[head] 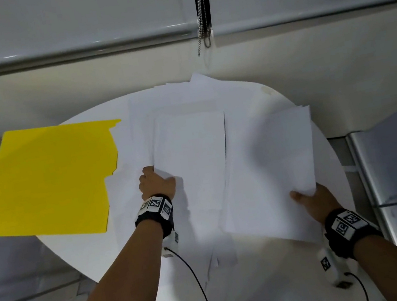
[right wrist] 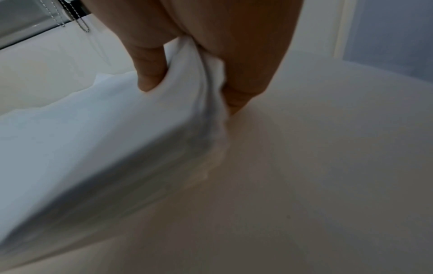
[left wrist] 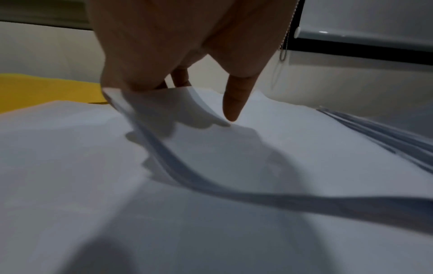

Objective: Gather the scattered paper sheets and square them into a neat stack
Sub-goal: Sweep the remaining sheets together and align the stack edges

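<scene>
White paper sheets (head: 185,137), scattered over round table (head: 267,264). Left hand (head: 157,183) pinches one sheet's corner; right hand (head: 316,200) grips a bundle (head: 283,152). Advice: lift corners cleanly, merge piles, tap edges flush.

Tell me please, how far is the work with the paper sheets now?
Partly done. The right hand already grips a gathered bundle of sheets, its far edges uneven. In hand: the left hand pinches the corner of a sheet and lifts it. Left: many loose sheets lie overlapped across the round table beside the yellow folder; no squared stack yet.
</scene>
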Action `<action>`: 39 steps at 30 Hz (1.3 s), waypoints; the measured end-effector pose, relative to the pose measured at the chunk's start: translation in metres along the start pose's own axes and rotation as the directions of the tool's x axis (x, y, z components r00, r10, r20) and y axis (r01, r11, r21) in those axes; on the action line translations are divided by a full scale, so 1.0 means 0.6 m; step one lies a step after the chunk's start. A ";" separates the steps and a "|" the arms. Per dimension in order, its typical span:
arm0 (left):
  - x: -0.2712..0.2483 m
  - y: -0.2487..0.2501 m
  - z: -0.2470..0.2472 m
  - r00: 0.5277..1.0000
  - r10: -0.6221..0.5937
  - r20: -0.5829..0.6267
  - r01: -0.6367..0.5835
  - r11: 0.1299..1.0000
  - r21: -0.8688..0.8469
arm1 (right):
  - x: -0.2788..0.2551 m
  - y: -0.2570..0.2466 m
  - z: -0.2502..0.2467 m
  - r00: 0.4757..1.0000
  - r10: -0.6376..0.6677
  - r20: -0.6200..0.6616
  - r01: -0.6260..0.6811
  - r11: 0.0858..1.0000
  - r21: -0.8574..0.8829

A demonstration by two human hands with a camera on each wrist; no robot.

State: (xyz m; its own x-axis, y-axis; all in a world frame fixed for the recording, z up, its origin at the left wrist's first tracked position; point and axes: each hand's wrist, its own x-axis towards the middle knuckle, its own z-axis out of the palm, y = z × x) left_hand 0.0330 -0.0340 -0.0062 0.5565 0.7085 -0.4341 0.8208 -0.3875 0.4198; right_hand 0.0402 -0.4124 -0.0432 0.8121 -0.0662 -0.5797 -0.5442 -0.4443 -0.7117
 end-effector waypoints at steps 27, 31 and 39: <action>-0.172 0.060 0.054 0.851 0.340 0.401 -0.207 0.918 -0.340 | -0.014 -0.021 -0.022 0.989 0.060 0.137 -0.090 0.970 0.225; -0.193 0.062 0.123 0.847 0.281 0.451 -0.274 0.958 -0.083 | -0.013 -0.020 -0.028 0.974 0.122 0.191 -0.184 0.917 0.354; -0.176 0.093 0.117 0.875 0.331 0.354 -0.350 0.937 -0.011 | -0.022 -0.059 -0.073 0.989 -0.082 0.124 0.054 0.975 0.216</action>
State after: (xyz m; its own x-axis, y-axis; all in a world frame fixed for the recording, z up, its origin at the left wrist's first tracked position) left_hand 0.0290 -0.1717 0.0073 0.8040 0.2829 -0.5230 0.5729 -0.6039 0.5541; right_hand 0.0579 -0.4349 0.0073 0.8217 0.0815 -0.5641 -0.5323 -0.2441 -0.8106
